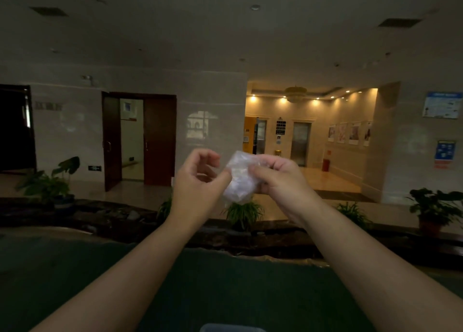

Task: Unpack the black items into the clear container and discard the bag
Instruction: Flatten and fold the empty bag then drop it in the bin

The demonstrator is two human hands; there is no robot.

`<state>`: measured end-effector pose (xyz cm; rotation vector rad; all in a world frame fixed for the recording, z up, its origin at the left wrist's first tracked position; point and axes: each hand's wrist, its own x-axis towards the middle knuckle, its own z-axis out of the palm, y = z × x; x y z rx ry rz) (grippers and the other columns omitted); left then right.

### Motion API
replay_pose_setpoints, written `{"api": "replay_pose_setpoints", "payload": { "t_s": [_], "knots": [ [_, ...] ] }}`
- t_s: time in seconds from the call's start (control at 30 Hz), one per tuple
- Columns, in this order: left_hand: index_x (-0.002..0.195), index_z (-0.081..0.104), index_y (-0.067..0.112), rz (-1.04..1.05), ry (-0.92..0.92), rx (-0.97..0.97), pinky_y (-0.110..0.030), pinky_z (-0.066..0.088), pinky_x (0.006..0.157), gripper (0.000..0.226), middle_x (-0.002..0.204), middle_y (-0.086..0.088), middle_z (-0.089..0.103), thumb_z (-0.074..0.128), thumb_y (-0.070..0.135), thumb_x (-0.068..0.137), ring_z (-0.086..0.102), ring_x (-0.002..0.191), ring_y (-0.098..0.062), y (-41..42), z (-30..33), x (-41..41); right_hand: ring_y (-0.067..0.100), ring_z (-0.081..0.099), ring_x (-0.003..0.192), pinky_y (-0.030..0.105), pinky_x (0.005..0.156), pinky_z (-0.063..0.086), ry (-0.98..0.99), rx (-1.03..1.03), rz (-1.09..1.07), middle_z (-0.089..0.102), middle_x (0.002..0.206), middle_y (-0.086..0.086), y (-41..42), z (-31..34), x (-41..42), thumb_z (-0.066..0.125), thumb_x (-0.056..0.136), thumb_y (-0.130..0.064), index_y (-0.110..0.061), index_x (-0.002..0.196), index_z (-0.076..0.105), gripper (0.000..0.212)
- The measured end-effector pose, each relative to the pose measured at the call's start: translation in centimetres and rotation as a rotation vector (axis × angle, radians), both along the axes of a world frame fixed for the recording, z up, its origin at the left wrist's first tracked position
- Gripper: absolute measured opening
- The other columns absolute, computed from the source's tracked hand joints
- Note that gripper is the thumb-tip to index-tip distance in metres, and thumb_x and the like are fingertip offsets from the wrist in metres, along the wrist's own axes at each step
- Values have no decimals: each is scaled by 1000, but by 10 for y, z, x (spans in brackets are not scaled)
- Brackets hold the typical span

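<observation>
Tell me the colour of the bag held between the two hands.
Clear, whitish translucent plastic bag, crumpled; head view, the only one.

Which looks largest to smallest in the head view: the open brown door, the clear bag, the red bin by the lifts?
1. Door, largest.
2. Bag, though it is held close to the camera, which inflates it.
3. Red bin, smallest, but far away.

A dark green, cloth-like table surface [75,281] fills the near part of the scene, dim and bare across its left and right. At its near edge, centre, only the pale rim of a clear container [231,328] shows, resting on it.
</observation>
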<state>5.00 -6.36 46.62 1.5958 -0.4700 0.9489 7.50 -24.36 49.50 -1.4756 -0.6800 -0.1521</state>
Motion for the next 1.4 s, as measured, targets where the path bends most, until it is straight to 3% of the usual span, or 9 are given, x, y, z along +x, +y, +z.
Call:
{"api": "replay_pose_setpoints", "payload": {
  "t_s": [0.2,0.33,0.47,0.57,0.67,0.77,0.87,1.03,1.4],
  "knots": [
    [112,74,15,-415,537,-23,-34,62,76,24,107,-7,78,75,22,89,75,98,-24,26,5,6,25,75,94,33,76,63,-131,-105,-51,77,102,10,3,-3,-6,62,97,-1,-7,113,73,20],
    [116,72,10,-581,613,-186,-29,61,74,36,110,-11,77,77,20,82,75,101,-24,22,-4,11,9,65,109,28,93,55,-409,-357,-278,69,116,1,2,-11,-18,64,96,-4,-17,111,76,23],
    [124,66,5,-823,592,-358,-38,61,85,36,118,-16,74,60,23,94,71,109,-29,10,-11,14,0,49,126,23,98,47,-402,-515,-359,50,138,-7,-8,-24,-34,59,98,-12,-27,114,75,27],
    [121,68,4,-863,569,-253,-36,61,79,29,113,-17,75,65,14,94,74,101,-27,-4,-18,16,6,51,128,24,102,45,-380,-440,-422,56,133,0,-18,-35,-47,58,100,-15,-17,110,76,21],
    [123,67,3,-921,595,-238,-34,61,77,30,115,-17,75,64,2,93,74,103,-28,-24,-29,17,20,66,110,35,92,56,-225,-230,-475,65,120,8,-34,-52,-60,69,96,-17,-13,119,67,23],
    [126,65,6,-973,612,-169,-38,60,83,41,120,-15,73,71,6,86,72,109,-30,-53,-48,14,28,70,112,47,93,58,75,-35,-378,70,125,11,-63,-77,-80,75,92,-22,-16,130,63,40],
    [123,66,10,-1020,644,-35,-37,61,82,43,116,-10,75,75,10,81,72,107,-27,-90,-71,5,34,69,114,46,94,57,132,1,-366,72,123,15,-101,-106,-109,70,97,-17,-8,129,65,34],
    [117,69,19,-1046,633,257,-33,61,81,37,108,2,76,79,10,82,74,102,-19,-169,-120,-20,27,75,98,30,79,60,217,-16,-682,77,108,13,-171,-153,-176,71,95,-8,-7,111,73,17],
    [114,65,39,-1034,772,641,-20,54,79,39,106,17,73,83,36,80,67,96,8,-392,-281,-108,25,69,71,39,75,60,532,-136,-1276,73,86,24,-373,-300,-332,80,87,-12,1,93,76,15]
  ]
}}
